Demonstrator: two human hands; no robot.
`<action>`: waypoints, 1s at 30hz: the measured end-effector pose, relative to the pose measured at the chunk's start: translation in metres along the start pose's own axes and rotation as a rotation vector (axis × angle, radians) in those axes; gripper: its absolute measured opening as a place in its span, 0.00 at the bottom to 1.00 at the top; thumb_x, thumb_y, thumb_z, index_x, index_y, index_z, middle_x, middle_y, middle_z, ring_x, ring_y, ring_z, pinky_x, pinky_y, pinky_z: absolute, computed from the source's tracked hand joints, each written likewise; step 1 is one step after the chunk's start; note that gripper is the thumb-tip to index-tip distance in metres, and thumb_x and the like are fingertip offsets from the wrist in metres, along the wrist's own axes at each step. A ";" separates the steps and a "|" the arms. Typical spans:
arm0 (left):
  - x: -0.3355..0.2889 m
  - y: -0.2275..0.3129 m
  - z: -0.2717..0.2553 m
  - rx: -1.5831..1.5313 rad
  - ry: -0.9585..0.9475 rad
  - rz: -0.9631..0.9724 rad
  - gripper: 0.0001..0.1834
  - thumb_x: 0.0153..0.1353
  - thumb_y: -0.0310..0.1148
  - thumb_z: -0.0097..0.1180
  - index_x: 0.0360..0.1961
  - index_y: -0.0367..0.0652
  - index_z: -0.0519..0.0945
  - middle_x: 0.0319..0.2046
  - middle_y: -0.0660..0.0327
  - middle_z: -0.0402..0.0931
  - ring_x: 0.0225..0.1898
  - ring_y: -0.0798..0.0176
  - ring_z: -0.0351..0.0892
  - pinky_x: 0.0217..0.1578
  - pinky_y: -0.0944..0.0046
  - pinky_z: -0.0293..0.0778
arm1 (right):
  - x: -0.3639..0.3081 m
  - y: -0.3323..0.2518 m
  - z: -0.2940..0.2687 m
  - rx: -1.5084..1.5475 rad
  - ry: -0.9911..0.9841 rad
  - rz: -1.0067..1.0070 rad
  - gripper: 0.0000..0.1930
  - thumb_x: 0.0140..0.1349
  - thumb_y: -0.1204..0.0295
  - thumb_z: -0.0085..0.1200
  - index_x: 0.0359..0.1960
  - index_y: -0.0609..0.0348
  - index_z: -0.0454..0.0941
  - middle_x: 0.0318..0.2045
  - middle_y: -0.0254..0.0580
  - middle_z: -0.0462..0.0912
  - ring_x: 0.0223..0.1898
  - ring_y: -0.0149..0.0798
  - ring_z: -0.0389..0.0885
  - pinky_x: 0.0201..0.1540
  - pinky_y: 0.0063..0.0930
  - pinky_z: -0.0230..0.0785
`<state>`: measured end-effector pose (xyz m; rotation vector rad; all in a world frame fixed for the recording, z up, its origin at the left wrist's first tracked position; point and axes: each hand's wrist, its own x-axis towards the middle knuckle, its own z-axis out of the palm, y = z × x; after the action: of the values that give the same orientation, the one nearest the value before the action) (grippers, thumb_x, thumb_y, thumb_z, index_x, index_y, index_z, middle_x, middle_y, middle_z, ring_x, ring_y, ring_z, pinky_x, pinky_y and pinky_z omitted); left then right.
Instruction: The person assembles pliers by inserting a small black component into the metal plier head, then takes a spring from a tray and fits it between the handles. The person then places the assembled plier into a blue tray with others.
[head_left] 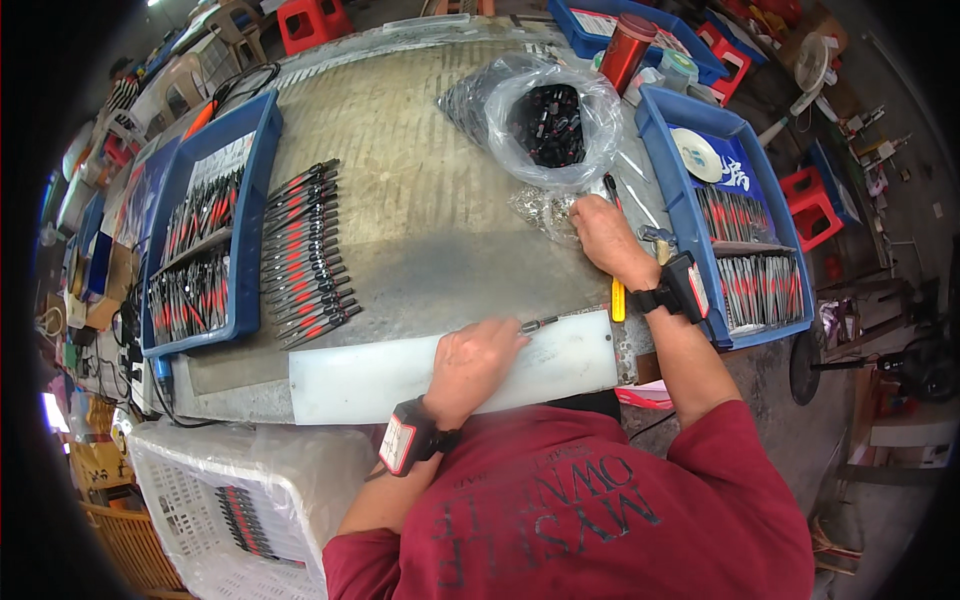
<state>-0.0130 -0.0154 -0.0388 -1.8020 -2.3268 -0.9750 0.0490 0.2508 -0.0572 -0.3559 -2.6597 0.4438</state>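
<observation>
My left hand [474,366], slightly blurred, is closed above the white board at the table's near edge. From its fingers a slim grey-and-black pen-shaped tool [540,324] points to the right. My right hand [608,238] has its fingertips drawn together at a small clear bag [546,212] of tiny shiny parts; what they pinch, if anything, is hidden. Just beyond stands a large clear plastic bag [492,110], its mouth open on many small black pieces [550,128]. To the left, a row of black-and-red pen-shaped tools [308,255] lies on the table.
Blue trays of similar tools stand left [250,235] and right [738,248]; a white dish [696,155] sits in the right one. A yellow-handled tool [618,300] lies near my right wrist. A red tumbler [628,52] stands far right. A white basket [180,480] sits lower left.
</observation>
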 end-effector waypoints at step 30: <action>-0.003 -0.002 0.007 0.096 0.034 0.056 0.11 0.52 0.37 0.60 0.26 0.43 0.71 0.19 0.61 0.67 0.20 0.59 0.74 0.19 0.60 0.70 | -0.058 -0.097 -0.028 0.344 -0.360 0.055 0.05 0.58 0.75 0.47 0.31 0.65 0.71 0.29 0.51 0.76 0.36 0.54 0.75 0.37 0.41 0.66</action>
<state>-0.0114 -0.0144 -0.0462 -1.7894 -2.2496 -0.8639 0.0952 0.1507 -0.0187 -0.2612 -2.8420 1.0530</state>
